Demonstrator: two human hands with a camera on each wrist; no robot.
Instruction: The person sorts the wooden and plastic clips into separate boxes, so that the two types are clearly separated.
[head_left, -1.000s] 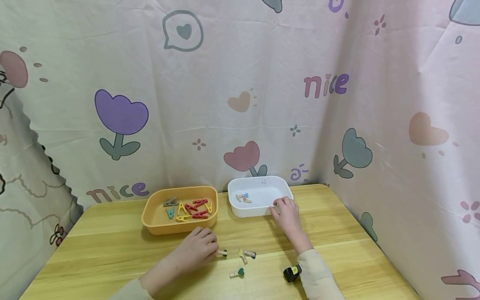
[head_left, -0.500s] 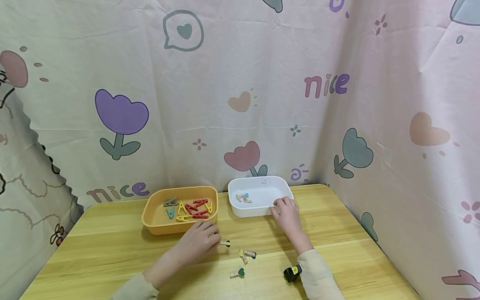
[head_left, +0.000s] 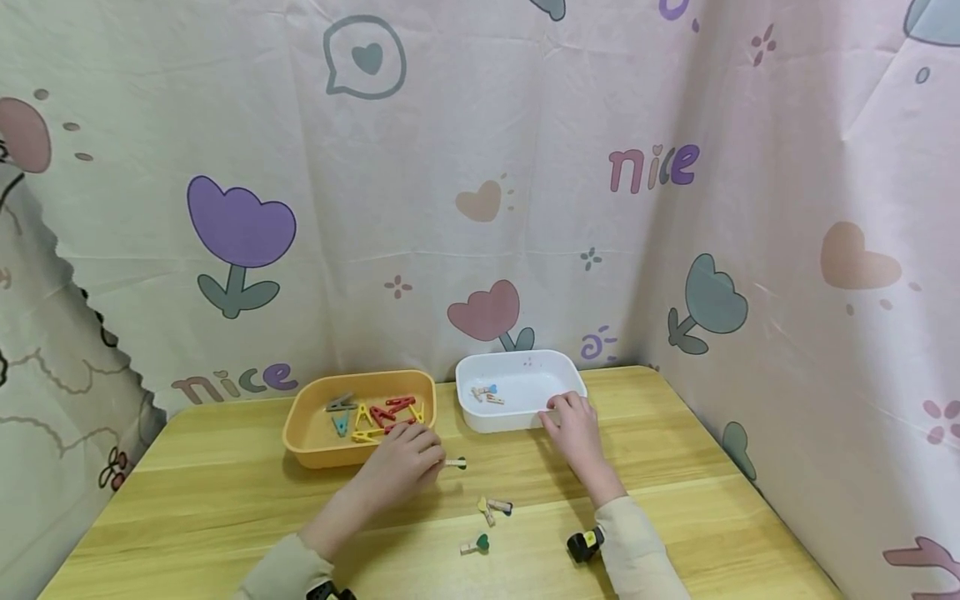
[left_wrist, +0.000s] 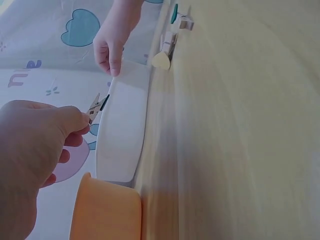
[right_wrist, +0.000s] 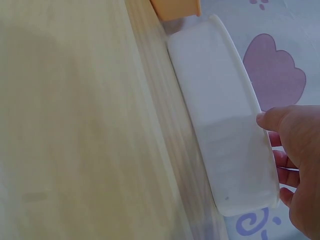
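My left hand (head_left: 405,460) pinches a small wooden clothespin (left_wrist: 94,111) with a dark green decoration, held up off the table in front of the orange bin (head_left: 315,454). At the white bin (head_left: 498,422), my right hand (head_left: 576,429) grips the front rim near its right corner, thumb outside and fingers inside. Several small wooden clothespins (head_left: 494,399) lie inside the white bin at its left. On the table, a clothespin with a green heart (head_left: 474,546) lies nearest me; just beyond it are one with a yellow heart (head_left: 486,511) and one with a dark heart (head_left: 500,506), touching or nearly so.
Inside the orange bin are several larger plastic clothespins (head_left: 382,414) in red, yellow, grey and blue. A printed curtain (head_left: 375,208) hangs behind and to the right of the wooden table (head_left: 720,517). Each forearm wears a black wrist camera (head_left: 585,545).
My left hand has lifted the clothespin and moved away from me, up and slightly right, towards the white bin. The right hand stays on the white bin's rim.
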